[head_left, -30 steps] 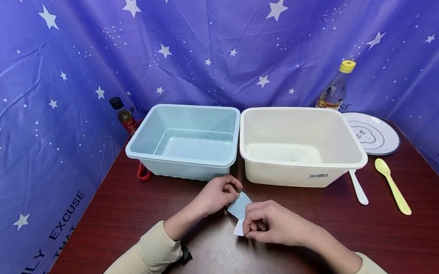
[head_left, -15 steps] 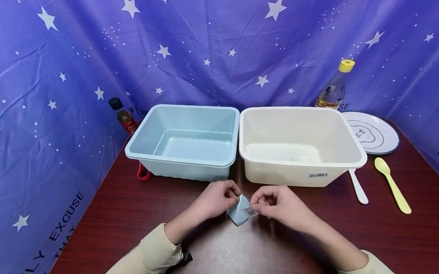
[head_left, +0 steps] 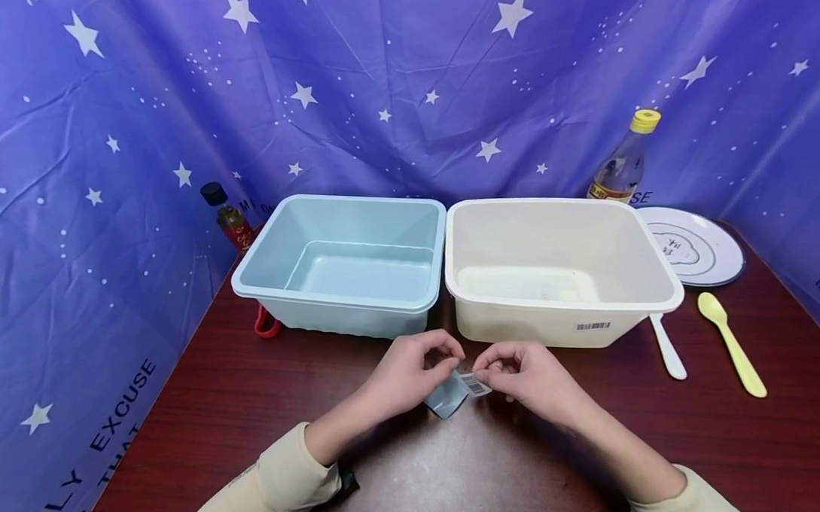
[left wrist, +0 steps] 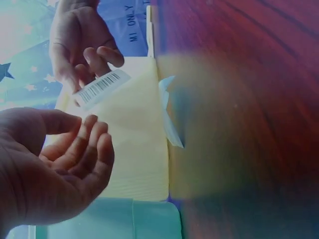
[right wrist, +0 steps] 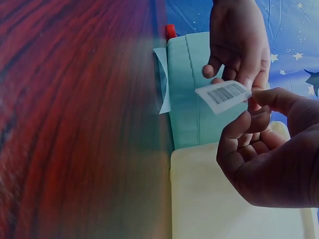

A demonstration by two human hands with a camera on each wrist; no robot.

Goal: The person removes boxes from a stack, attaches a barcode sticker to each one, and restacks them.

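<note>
A small white barcode label [head_left: 474,384] is pinched at one edge between the thumb and index finger of my right hand [head_left: 531,377]; its printed bars show in the right wrist view. Close beside it is my left hand [head_left: 409,369], its fingers loosely curled and the thumb tip near the index tip. In the left wrist view a narrow gap shows between the left fingertips and the label, and I see nothing held there. Below the hands, a folded piece of light blue paper [head_left: 447,398] rests on the table, apart from both hands in the wrist views.
A blue basin [head_left: 337,293] and a cream basin [head_left: 564,300] stand side by side behind the hands. A dark-capped bottle [head_left: 232,223], red-handled item [head_left: 267,326], yellow-capped bottle [head_left: 619,169], plate [head_left: 715,255], white utensil handle [head_left: 669,352] and yellow spoon [head_left: 735,350] surround them.
My right hand has moved up and toward the left hand, and the label's barcode has come into sight. The blue paper, earlier near my left fingers, now lies lower on the table.
</note>
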